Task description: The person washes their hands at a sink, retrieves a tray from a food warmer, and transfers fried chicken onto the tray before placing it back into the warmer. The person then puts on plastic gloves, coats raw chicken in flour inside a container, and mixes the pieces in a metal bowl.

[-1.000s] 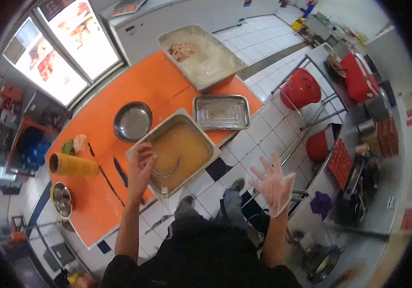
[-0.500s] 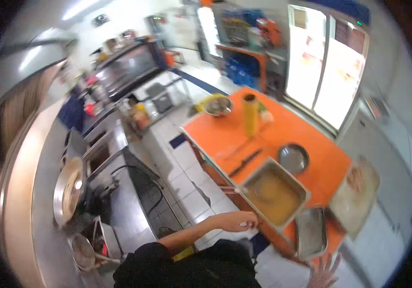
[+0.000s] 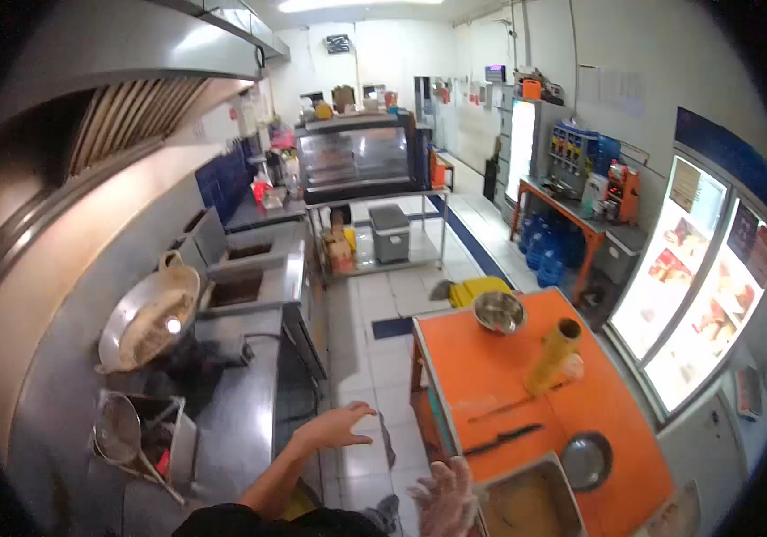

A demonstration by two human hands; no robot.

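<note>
My left hand is held out over the tiled floor, between the steel counter and the orange table. Its fingers are apart and nothing is in them. Beside the near corner of the table, my right hand is raised with loosely bent, spread fingers, also holding nothing. It is close to the metal pan of yellowish-brown liquid, cut off by the bottom edge. On the orange table lie a dark-handled knife, a thin rod-like tool and a round dark dish.
A yellow roll stands by a metal bowl at the table's far end. At left, a large wok and a strainer over a metal container sit on the steel counter. A glass-door fridge is at right.
The view has levelled and swung left, so the table sits lower and farther right. Both hands have moved away from the table's near side, leftward in the picture, and remain without anything held.
</note>
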